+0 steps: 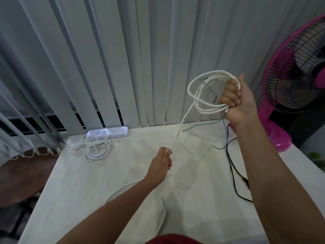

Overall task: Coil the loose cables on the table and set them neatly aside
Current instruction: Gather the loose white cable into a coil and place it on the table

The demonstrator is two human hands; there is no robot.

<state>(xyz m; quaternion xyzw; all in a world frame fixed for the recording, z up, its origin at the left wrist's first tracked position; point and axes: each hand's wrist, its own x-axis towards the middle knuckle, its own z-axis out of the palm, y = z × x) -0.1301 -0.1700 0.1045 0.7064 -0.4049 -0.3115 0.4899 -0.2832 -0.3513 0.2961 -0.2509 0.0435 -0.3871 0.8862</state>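
A: White cable (198, 95), where is it?
B: Mostly in the air. Several loops are gathered in the right hand (235, 101), fingers curled tight round the bundle, above the far right of the table (79, 199).
A: Left hand (162, 162)?
B: Lower, over the table's middle, fingertips pinching the straight run slanting down from the coil. Slack lies on the table under the left forearm.
A: Other cables?
B: Black cable (232, 166) runs along the right side, partly hidden by the right arm. Thin greenish wire (198, 126) trails from the coil onto the table's far edge. Power strip (108, 132) with its bundled cord (96, 148) sits at the far left corner, by the blinds (105, 59). Pink fan (290, 85) stands right.
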